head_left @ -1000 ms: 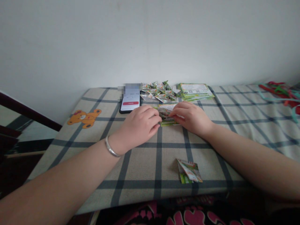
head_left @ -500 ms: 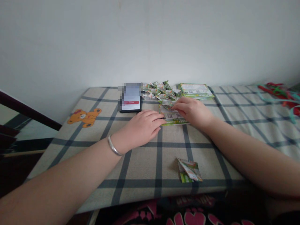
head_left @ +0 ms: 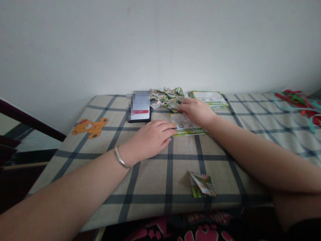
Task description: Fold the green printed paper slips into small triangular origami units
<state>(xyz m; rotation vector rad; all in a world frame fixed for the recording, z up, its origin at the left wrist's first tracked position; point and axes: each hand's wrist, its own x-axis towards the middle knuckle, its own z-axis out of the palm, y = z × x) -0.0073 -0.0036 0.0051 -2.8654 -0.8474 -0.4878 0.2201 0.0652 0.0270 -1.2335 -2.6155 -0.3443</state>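
1. Nearest, below both hands, dark clothing with pink shapes shows under the edge of the checked tablecloth.
2. A loose folded paper lies on the cloth, nearer than both hands and well apart from them.
3. A silvery bracelet circles the left wrist.
4. The left hand lies low with its fingers extended and slightly apart, their tips on the left edge of the printed leaflet.
5. That leaflet lies flat between the left fingertips and the right forearm, which covers part of its right side.
6. The bear picture is on the cloth, well to the left of the left hand.
7. The right hand is apart from the left, beyond the leaflet; its bent fingers reach the front right of the folded pieces, but whether they pinch one cannot be told.
8. The phone lies beyond the left hand, just left of those pieces, its screen partly blurred.
9. A leaflet stack sits just beyond the right hand.
10. Coloured ribbons lie far to its right.
11. Behind everything stands a pale wall.
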